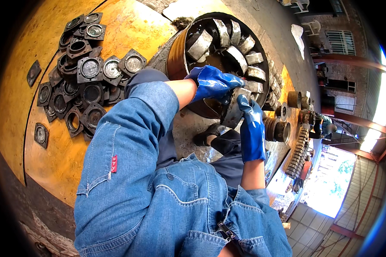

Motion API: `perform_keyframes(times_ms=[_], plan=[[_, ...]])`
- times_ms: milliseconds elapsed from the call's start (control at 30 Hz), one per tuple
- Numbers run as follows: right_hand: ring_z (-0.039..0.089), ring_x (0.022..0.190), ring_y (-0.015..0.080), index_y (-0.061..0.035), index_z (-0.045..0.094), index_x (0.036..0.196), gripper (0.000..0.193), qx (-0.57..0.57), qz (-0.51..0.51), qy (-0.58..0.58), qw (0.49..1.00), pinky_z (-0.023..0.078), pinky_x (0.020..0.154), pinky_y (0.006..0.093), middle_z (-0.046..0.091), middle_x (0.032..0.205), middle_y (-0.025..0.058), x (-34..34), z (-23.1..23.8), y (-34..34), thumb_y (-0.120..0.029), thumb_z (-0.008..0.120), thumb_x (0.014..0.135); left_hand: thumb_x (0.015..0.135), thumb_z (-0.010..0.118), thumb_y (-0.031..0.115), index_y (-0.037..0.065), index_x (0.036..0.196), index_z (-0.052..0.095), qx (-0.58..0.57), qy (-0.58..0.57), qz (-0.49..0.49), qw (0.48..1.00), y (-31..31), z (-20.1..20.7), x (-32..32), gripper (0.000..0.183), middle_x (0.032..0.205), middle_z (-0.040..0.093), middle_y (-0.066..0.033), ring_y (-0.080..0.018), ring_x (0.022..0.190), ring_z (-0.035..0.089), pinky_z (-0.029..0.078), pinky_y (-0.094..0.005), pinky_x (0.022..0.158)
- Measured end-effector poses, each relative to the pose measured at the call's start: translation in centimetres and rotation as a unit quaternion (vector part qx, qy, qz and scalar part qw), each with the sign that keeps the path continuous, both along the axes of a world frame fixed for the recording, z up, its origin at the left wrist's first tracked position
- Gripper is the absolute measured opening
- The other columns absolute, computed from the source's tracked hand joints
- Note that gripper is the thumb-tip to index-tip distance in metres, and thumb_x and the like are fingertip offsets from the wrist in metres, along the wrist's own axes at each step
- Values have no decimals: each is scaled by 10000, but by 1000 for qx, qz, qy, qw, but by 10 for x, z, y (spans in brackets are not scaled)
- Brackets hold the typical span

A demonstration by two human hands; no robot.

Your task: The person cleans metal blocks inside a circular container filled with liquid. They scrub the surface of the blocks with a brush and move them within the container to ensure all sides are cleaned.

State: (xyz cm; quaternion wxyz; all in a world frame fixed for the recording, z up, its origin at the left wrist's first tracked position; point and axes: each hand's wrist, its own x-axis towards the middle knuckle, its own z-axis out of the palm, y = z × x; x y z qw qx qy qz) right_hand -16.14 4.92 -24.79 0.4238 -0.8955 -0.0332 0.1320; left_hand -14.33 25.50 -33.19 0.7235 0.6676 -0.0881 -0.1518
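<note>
A curved grey metal piece is held tilted over the near rim of a round metal tub. My left hand, in a shiny blue rubber glove, grips its upper part with bent fingers. On the right side, my right hand, in a matching glove, is closed round the edge of the same piece. Inside the tub, several curved metal pieces stand around the wall, with dark liquid between them. The side of the held piece turned away from me is hidden.
Dark square metal parts with round openings lie heaped on a yellow sheet at left. Beyond the tub at right are metal cylinders and a long row of ringed parts. Another person is farther off.
</note>
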Motion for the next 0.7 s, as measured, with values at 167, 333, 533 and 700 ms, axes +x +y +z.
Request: perform_keyframes(times_ms=[167,333,533,700], plan=[[532,974,145,-9,670,1229,526,-24,0,-21,999,418,920,285,632,1035,17,10,-9,-10,-477,658,990,1048,510,412,263,1427,624,18,-8,4,1000,2,1,-1,423,1248,682,-49,-174,1009,675,539,-306,936],[534,975,146,-8,667,1236,535,-18,0,-7,1000,420,918,286,634,1041,18,10,-7,-7,-481,663,985,1047,509,399,266,1431,617,28,-14,3,1000,2,1,-1,421,1273,672,-46,-180,1027,675,534,-308,950],[537,976,147,-7,665,1244,546,-10,2,0,1000,422,916,287,637,1047,20,9,-6,-2,-485,668,980,1045,508,384,271,1436,610,44,-25,5,999,4,2,-2,420,1303,661,-43,-187,1049,676,527,-310,968],[540,977,147,-7,663,1250,555,-12,1,1,1000,423,915,288,639,1053,22,9,-6,-2,-489,672,976,1043,508,371,275,1441,603,55,-33,7,998,5,4,-3,420,1328,651,-41,-193,1067,676,522,-312,983]])
